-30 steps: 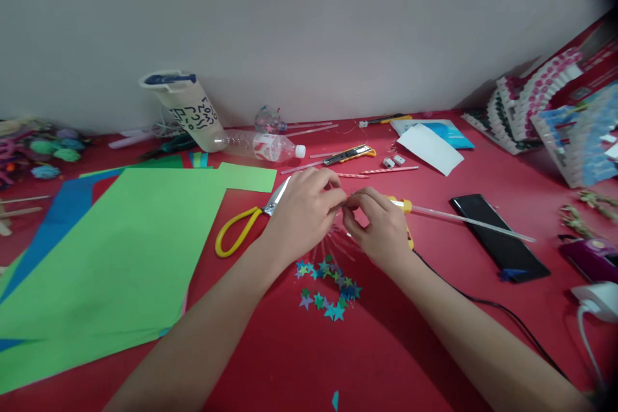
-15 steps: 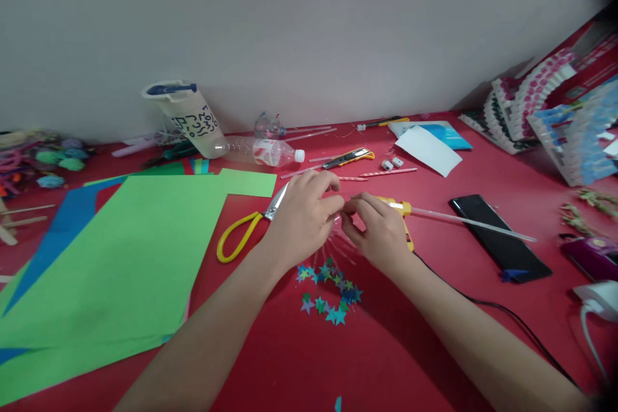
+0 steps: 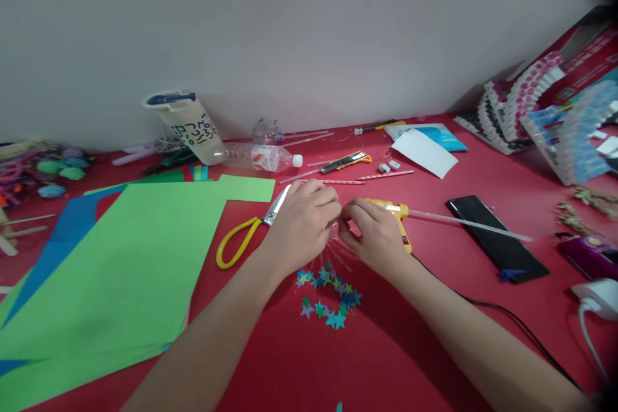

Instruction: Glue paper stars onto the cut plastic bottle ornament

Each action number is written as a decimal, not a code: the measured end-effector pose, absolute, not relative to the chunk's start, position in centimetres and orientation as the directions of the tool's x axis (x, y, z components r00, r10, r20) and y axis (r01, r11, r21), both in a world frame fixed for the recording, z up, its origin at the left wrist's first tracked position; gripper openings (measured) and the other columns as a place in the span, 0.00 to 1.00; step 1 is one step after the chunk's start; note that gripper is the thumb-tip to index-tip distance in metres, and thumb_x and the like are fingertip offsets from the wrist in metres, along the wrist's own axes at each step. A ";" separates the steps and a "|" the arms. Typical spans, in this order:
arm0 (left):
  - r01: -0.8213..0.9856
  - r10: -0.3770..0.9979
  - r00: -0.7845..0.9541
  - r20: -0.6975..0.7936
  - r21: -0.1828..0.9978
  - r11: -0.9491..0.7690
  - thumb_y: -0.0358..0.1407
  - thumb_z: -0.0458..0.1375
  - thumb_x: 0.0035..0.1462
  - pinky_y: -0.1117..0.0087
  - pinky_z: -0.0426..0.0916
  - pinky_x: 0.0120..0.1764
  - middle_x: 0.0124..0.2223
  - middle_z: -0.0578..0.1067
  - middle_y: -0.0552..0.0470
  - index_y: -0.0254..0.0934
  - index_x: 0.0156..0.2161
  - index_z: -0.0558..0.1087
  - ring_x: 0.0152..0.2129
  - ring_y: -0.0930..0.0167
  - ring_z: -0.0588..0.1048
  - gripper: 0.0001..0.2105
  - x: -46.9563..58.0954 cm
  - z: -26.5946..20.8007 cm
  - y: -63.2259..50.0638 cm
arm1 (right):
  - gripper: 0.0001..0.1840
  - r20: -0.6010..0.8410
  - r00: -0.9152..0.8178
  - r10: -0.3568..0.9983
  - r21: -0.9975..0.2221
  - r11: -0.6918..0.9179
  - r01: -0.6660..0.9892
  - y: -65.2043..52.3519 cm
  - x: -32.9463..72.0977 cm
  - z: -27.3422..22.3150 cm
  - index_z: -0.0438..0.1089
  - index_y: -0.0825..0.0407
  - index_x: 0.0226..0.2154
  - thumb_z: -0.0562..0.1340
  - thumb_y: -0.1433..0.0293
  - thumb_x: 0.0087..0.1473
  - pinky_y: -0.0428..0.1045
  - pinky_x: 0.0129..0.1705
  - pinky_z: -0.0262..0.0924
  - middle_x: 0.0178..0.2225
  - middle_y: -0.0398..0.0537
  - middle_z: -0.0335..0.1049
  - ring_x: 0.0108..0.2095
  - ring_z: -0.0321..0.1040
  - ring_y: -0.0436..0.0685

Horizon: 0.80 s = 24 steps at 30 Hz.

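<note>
My left hand [image 3: 305, 222] and my right hand [image 3: 374, 230] meet at the fingertips above the red table. Both have their fingers closed in a pinch around a clear plastic piece [image 3: 337, 251] with thin strips fanning down toward me. Its upper part is mostly covered by my fingers. Just below lie blue, green and purple paper stars [image 3: 345, 299], grouped in a loose ring. Yellow-handled scissors [image 3: 237, 243] rest beside my left hand, their blades partly behind it. Behind my right hand lies a yellow glue gun [image 3: 402, 211] with a long clear glue stick in its back.
Green paper sheets [image 3: 120, 270] cover the left side. Farther back are a plastic bottle [image 3: 258, 157], a marked cup [image 3: 193, 132], a yellow cutter [image 3: 345, 162] and striped straws [image 3: 386, 175]. To the right lie a black phone [image 3: 497, 238] and a cable [image 3: 502, 309].
The fingers of my left hand have curled in closer, and my right fingers have shifted slightly left. The view has tilted a little; the objects on the table stay put.
</note>
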<state>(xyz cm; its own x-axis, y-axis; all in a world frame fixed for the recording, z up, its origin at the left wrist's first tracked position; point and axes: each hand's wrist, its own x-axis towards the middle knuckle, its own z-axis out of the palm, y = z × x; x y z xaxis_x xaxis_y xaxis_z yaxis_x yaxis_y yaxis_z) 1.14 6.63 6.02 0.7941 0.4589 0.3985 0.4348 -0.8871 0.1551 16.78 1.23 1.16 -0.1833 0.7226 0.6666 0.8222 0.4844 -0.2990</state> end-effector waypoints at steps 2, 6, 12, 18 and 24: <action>0.434 0.455 0.799 0.393 0.147 -0.889 0.25 0.53 0.55 0.62 0.59 0.39 0.33 0.73 0.53 0.36 0.28 0.68 0.36 0.67 0.66 0.07 1.1 6.0 6.6 | 0.06 0.669 -0.191 0.719 -0.291 0.489 0.822 1.3 16.8 1.2 0.63 0.51 0.29 0.55 0.77 0.51 0.48 0.29 0.56 0.27 0.45 0.67 0.27 0.63 0.53; 0.427 0.452 0.802 0.390 0.155 -0.891 0.25 0.53 0.55 0.62 0.60 0.40 0.33 0.73 0.52 0.36 0.27 0.68 0.36 0.67 0.65 0.07 1.1 6.1 6.6 | 0.06 0.660 -0.200 0.724 -0.289 0.491 0.822 1.3 16.7 1.3 0.63 0.51 0.29 0.54 0.77 0.51 0.48 0.29 0.56 0.26 0.45 0.67 0.27 0.63 0.53; 0.429 0.455 0.811 0.369 0.153 -0.890 0.26 0.52 0.56 0.63 0.61 0.40 0.32 0.72 0.52 0.35 0.27 0.67 0.35 0.67 0.65 0.08 1.1 6.2 6.6 | 0.05 0.660 -0.203 0.723 -0.288 0.494 0.820 1.2 16.8 1.2 0.63 0.51 0.28 0.55 0.77 0.51 0.48 0.30 0.56 0.26 0.45 0.67 0.27 0.63 0.53; 0.453 0.496 0.769 0.404 0.204 -0.868 0.28 0.52 0.58 0.63 0.62 0.39 0.34 0.71 0.50 0.36 0.30 0.69 0.35 0.67 0.65 0.06 1.1 6.0 6.8 | 0.06 0.631 -0.170 0.756 -0.339 0.467 0.817 1.2 17.0 1.4 0.64 0.51 0.29 0.55 0.77 0.52 0.48 0.31 0.58 0.27 0.46 0.68 0.28 0.65 0.53; 0.435 0.468 0.799 0.378 0.175 -0.883 0.28 0.53 0.57 0.62 0.62 0.40 0.36 0.72 0.49 0.36 0.33 0.70 0.37 0.66 0.65 0.04 0.8 6.3 6.8 | 0.05 0.628 -0.131 0.767 -0.364 0.438 0.822 1.2 17.1 1.2 0.65 0.51 0.30 0.56 0.76 0.53 0.47 0.32 0.59 0.28 0.46 0.67 0.28 0.65 0.53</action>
